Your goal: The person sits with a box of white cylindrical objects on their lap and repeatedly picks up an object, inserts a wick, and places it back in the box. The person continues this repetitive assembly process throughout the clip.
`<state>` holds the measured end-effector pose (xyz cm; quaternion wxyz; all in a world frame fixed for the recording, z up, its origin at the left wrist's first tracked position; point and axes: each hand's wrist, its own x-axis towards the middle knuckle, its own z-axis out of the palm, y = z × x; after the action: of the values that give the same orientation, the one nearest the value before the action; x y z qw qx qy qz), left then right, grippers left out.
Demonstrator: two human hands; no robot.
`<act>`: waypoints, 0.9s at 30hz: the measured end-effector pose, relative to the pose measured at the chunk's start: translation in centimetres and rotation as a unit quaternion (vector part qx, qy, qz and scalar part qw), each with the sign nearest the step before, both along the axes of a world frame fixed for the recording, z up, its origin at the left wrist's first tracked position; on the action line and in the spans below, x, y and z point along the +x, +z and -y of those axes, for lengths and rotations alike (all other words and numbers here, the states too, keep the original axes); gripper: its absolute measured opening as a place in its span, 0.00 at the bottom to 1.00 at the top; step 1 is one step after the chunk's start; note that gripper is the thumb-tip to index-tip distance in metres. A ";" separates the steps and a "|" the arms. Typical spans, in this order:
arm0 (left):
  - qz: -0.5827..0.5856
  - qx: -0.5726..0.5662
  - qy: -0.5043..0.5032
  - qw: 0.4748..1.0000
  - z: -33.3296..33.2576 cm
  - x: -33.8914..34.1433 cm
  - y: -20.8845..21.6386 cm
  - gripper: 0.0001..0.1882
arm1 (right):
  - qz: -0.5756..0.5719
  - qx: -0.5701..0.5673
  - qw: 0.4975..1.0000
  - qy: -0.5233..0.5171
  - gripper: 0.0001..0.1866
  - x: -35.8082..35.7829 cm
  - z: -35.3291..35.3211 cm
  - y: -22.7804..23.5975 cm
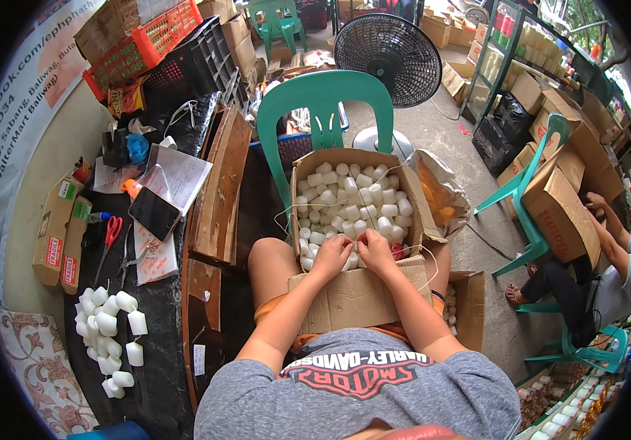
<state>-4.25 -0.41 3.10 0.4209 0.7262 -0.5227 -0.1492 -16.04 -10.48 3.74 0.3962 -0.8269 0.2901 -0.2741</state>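
Observation:
An open cardboard box [345, 297] full of short white wax-like cylinders [352, 187] stands at my lap. Both my hands are low over its near side, fingertips close together. My left hand [332, 254] is closed in a pinch; what it holds is too small to make out. The fingers of my right hand [376, 252] are pinched too, where a thin pale cord [372, 213] comes down over the cylinders. Something red [398, 251] lies in the box beside my right hand.
A green chair [326, 84] and a black fan [387, 60] stand beyond the box. On the left table are red scissors [112, 231], a phone [154, 213] and a bunch of white cylinders [106, 330]. At right, another person [623, 271] sits handling a large cardboard box [561, 213].

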 end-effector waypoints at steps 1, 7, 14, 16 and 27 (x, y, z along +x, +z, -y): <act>0.003 0.001 0.000 1.000 0.1 0.0 0.1 0.08 | 0.005 -0.002 1.000 -0.002 0.05 0.0 0.0 0.0; 0.016 0.000 0.008 1.000 0.1 0.0 -0.1 0.07 | 0.027 -0.014 0.999 -0.014 0.04 -0.1 -0.3 0.5; 0.019 0.019 0.018 0.999 0.2 0.0 -0.3 0.09 | 0.040 -0.013 0.999 -0.033 0.04 -0.1 -0.3 0.4; 0.021 0.025 0.018 0.999 0.2 0.0 -0.2 0.09 | 0.044 -0.017 0.998 -0.040 0.04 -0.1 -0.3 0.4; 0.075 0.050 0.027 0.996 0.0 -0.8 1.4 0.09 | 0.051 -0.040 0.994 -0.084 0.05 -0.2 -0.6 0.3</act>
<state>-5.05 -0.41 4.51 0.3476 0.7695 -0.5246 -0.1089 -16.21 -9.87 4.06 0.3528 -0.7995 0.3270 -0.3598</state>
